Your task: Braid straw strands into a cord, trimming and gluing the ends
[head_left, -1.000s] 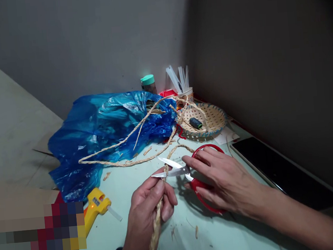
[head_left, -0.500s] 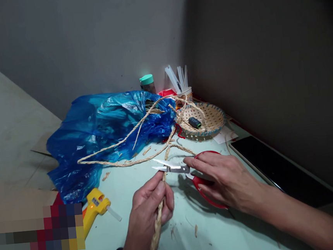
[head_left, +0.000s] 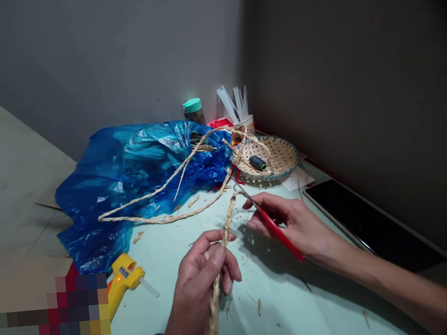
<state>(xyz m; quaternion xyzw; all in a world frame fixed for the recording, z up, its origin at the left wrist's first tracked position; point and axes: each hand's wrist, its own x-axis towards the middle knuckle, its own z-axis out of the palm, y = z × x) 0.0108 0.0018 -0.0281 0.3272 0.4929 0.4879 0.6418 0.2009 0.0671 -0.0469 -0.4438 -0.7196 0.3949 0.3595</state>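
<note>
My left hand [head_left: 206, 265] pinches a braided straw cord [head_left: 229, 220] between thumb and fingers. The cord's lower part runs down past the palm to the bottom edge, and its upper part stands up beyond the fingertips, thinning near the blades. In my right hand [head_left: 290, 219] is a pair of scissors [head_left: 278, 231] with red handles, turned edge-on, its blades pointing up and to the left. Whether the blades touch the cord's tip I cannot tell. Another length of straw braid [head_left: 148, 197] loops over a blue plastic bag [head_left: 129, 160] behind my hands.
A woven basket [head_left: 288, 164] holds a dark thread spool [head_left: 257, 163]. Behind it stands a cup [head_left: 248, 125] of clear sticks beside a green-lidded jar [head_left: 194, 110]. A yellow glue gun [head_left: 125, 272] lies left, a dark-screened phone [head_left: 369, 222] right. Straw scraps dot the pale green table [head_left: 281, 293].
The scissors, earlier spread with their blades across the cord just above my left fingers, have turned edge-on and moved up the cord. More cord now stands above my left hand.
</note>
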